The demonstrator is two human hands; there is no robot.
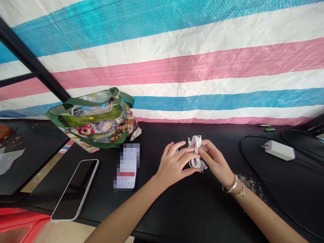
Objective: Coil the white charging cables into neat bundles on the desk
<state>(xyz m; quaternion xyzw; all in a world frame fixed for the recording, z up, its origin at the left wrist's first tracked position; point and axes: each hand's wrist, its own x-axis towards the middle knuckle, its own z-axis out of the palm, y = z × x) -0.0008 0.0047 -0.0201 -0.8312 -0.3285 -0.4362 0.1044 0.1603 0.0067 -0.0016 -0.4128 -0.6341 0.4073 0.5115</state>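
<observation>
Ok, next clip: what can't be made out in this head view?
Head view:
- White cable: coils partly hidden by the left hand and right hand.
- Flat item: face hidden by mosaic blur.
- Small green objects: too small to identify.
- Orange object: cut off by left edge.

Two hands are in view: one left hand (174, 165) and one right hand (214, 158). Between them is one coiled white charging cable (195, 152), with two connector ends showing. The right wrist wears two bracelets: one silver bangle (231, 184) and one thin chain bracelet (239, 193). On the one black desk (162, 212) lie two phones: one white-framed smartphone (74, 189) and one smartphone with a blurred screen (128, 167). The desk also holds one printed tote bag (98, 126), one white plug charger (279, 150), and two small green cylinders (269, 129). Behind the desk hangs one striped tarpaulin (202, 64).
</observation>
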